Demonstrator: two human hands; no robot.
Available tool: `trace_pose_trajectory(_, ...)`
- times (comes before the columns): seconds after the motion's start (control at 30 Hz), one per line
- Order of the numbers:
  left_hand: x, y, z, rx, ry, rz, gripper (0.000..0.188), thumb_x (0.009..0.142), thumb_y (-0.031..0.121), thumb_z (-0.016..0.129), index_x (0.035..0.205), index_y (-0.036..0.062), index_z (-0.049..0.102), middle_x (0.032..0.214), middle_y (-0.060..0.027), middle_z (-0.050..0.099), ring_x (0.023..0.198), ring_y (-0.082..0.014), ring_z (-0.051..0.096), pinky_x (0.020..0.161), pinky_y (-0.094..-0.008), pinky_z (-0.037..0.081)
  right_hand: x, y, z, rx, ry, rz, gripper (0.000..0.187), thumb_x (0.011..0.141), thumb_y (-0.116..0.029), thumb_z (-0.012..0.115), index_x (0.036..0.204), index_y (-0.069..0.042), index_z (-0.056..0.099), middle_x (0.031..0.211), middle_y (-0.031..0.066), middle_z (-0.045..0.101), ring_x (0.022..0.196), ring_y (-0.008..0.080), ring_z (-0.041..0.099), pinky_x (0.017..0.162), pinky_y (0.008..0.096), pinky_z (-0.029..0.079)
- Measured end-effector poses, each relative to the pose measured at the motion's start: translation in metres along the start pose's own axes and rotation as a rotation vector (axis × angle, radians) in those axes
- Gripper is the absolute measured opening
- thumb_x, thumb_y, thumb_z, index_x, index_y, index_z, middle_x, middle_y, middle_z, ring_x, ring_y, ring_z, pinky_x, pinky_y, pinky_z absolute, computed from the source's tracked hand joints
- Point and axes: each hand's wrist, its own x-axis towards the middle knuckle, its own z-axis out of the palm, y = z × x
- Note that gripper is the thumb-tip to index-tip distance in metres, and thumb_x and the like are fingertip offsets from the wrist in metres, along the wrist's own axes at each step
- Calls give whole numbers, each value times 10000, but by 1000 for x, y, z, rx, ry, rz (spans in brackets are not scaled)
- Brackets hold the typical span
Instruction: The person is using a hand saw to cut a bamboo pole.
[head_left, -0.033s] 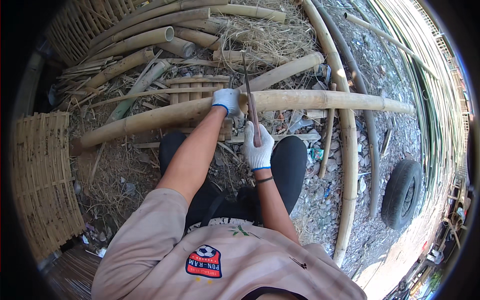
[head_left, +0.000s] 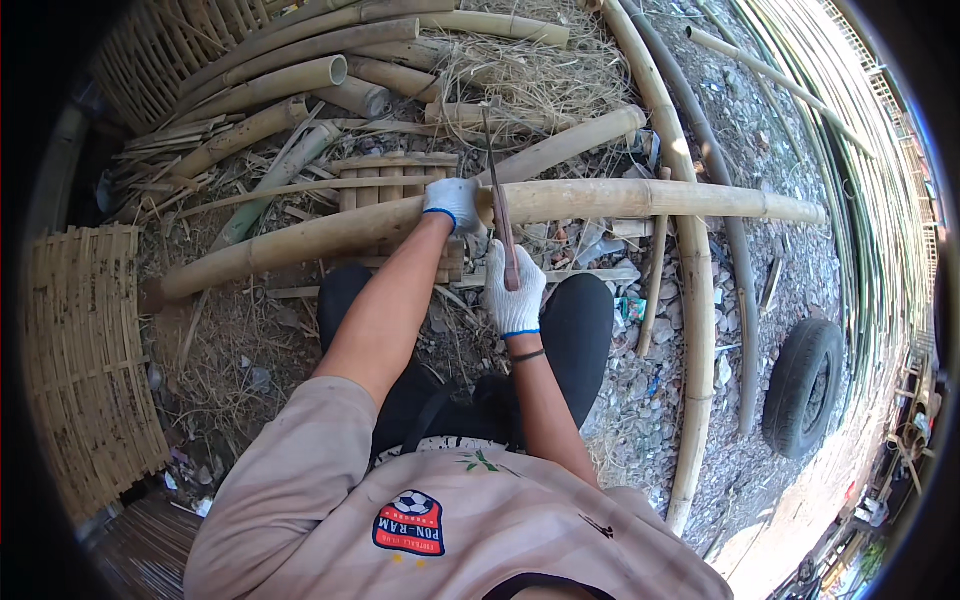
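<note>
A thick tan bamboo pole (head_left: 600, 199) lies crosswise in front of me. My left hand (head_left: 453, 204), in a white knit glove with a blue cuff, is closed over the pole near its middle, its fingertips partly hidden. Just to the right, my gloved right hand (head_left: 515, 287) grips the brown handle of a long-bladed cutting tool (head_left: 503, 213). Its thin dark blade points away from me across the pole, beside a pale ring on the bamboo. Seen edge-on, it does not show whether it is a saw or a knife.
Beneath the pole are a small bamboo slat rack (head_left: 398, 165) and another bamboo pole (head_left: 693, 370) running lengthwise. Cut bamboo lengths (head_left: 290, 82) are piled at far left, a woven bamboo panel (head_left: 90, 350) nearer. A tyre (head_left: 803, 388) stands on rubble at right, near long thin strips (head_left: 870, 250).
My right hand and the tool's handle have shifted very slightly to the left and towards the pole. My left hand keeps its place on the bamboo pole.
</note>
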Motion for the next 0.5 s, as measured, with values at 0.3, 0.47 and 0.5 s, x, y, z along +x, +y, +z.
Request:
trace_pose_trajectory(0.3, -4, 4, -22, -42, -52, -20, 744, 603, 470, 878, 1238, 141, 675, 1218, -160, 714, 1148, -334, 678, 986, -446, 547, -93, -39, -84, -84, -133, 189, 225, 984, -223, 678, 868, -32, 653, 655, 162, 607, 551, 306, 607, 555, 353, 487)
trace_pose_trajectory(0.47, -6, 7, -17, -27, 37, 54, 769, 596, 469, 909, 1228, 105, 664, 1204, -155, 722, 1127, -319, 690, 975, -443, 556, -110, -30, -93, -73, -124, 176, 206, 979, -208, 676, 888, -23, 670, 644, 150, 586, 569, 300, 610, 562, 359, 482)
trace_pose_trajectory(0.5, -5, 5, -14, -23, 37, 55, 769, 596, 469, 909, 1228, 105, 664, 1204, -155, 722, 1127, -319, 690, 975, -443, 556, -88, -18, -78, -60, -115, 142, 214, 983, -209, 670, 884, -19, 668, 642, 153, 583, 572, 305, 608, 561, 364, 477)
